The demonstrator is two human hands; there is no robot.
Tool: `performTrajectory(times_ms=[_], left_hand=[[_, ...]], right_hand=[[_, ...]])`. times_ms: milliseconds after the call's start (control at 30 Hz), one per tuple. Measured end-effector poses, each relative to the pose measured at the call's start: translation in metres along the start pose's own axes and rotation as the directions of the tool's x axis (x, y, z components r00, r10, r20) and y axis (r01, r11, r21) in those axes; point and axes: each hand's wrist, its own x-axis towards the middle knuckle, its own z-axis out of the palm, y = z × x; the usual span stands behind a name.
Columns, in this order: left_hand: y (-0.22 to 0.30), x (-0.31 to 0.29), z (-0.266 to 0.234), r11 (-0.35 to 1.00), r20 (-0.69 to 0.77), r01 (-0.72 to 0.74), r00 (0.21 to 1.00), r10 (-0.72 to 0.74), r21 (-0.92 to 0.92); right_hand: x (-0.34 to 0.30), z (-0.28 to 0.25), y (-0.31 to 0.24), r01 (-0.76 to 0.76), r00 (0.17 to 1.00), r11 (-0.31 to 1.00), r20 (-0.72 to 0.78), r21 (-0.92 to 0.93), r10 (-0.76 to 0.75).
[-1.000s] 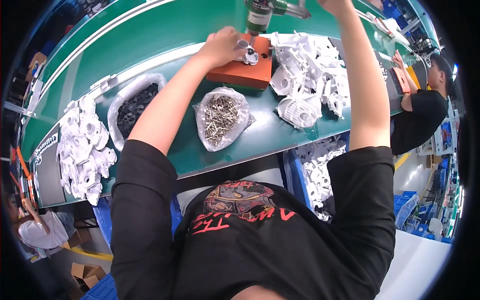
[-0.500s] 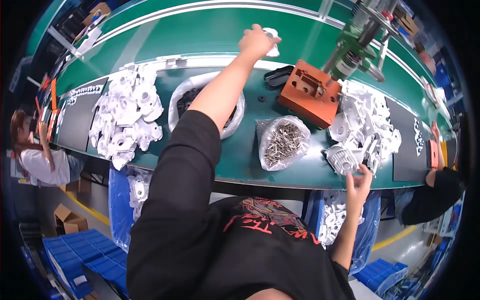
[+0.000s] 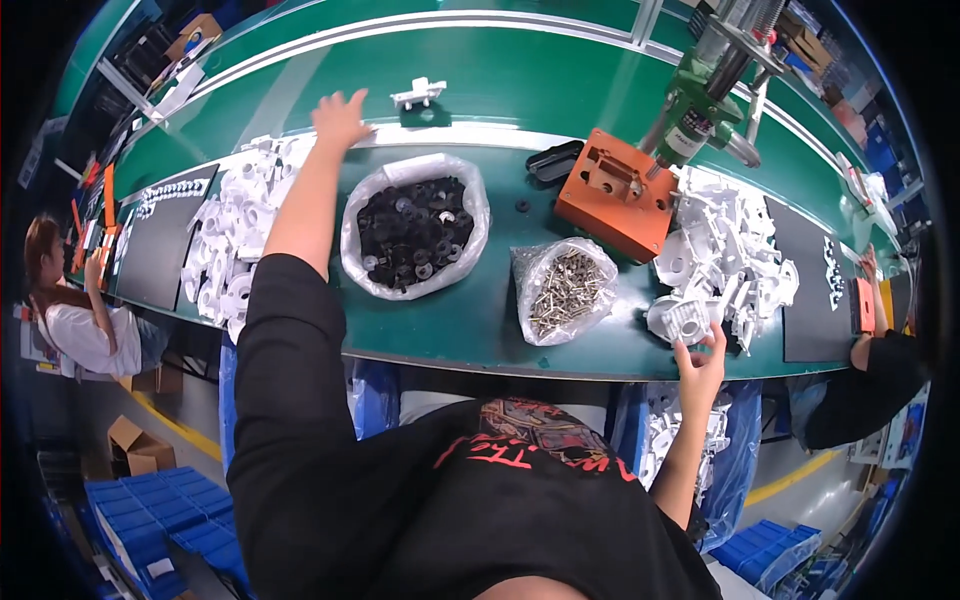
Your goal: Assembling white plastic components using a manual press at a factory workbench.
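Your right hand (image 3: 705, 358), one of your two, has thumb and fingertips at one slatted white part (image 3: 690, 321), near the near edge of the workbench (image 3: 430, 332), right of its middle; whether they pinch it, you cannot tell from here. Your left hand (image 3: 341, 120) is bare, fingers spread, over the far edge.

There are two white heaps: the right heap (image 3: 735, 235) and the left heap (image 3: 235, 240), too tangled to count singly. One lone white part (image 3: 418, 94) sits on the green belt (image 3: 520, 70) beyond the far edge. The slatted part turns its slats upward, its long axis unclear; the lone one lies lengthwise left to right, knob up.

Between the heaps stand one bag of black rings (image 3: 415, 235), one bag of screws (image 3: 570, 290), one loose black ring (image 3: 522, 206), one black tray (image 3: 553, 163) and one orange block (image 3: 620, 190). One green press (image 3: 690, 120) stands over the block's right side. The right heap crowds the slatted part's far and right sides.
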Motion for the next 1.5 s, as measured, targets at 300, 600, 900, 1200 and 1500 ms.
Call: performTrajectory(times_ms=[300,600,900,1200,1500], left_hand=[[-0.028,-0.014,0.022,0.984,0.16,-0.069,0.986,0.043,0.162],[0.042,-0.06,-0.105,-0.154,0.021,0.001,0.991,-0.129,-0.988],[0.176,-0.181,-0.166,-0.653,0.004,0.193,0.96,0.279,-0.732],[0.24,-0.237,-0.19,-0.668,-0.2,-0.007,0.957,0.212,-0.744],[0.261,-0.254,-0.174,-0.522,-0.183,-0.08,0.971,0.15,-0.849]], right_hand=[[-0.013,-0.024,-0.029,-0.288,0.955,0.73,0.243,0.619,0.171],[-0.005,-0.018,-0.056,-0.396,0.918,0.225,0.393,0.89,0.059],[-0.012,0.046,-0.138,-0.684,0.59,0.301,0.746,0.665,-0.309],[-0.014,0.062,-0.188,0.014,0.812,0.388,0.216,0.921,-0.543],[-0.016,0.074,-0.187,0.006,0.874,0.423,0.201,0.906,-0.443]])
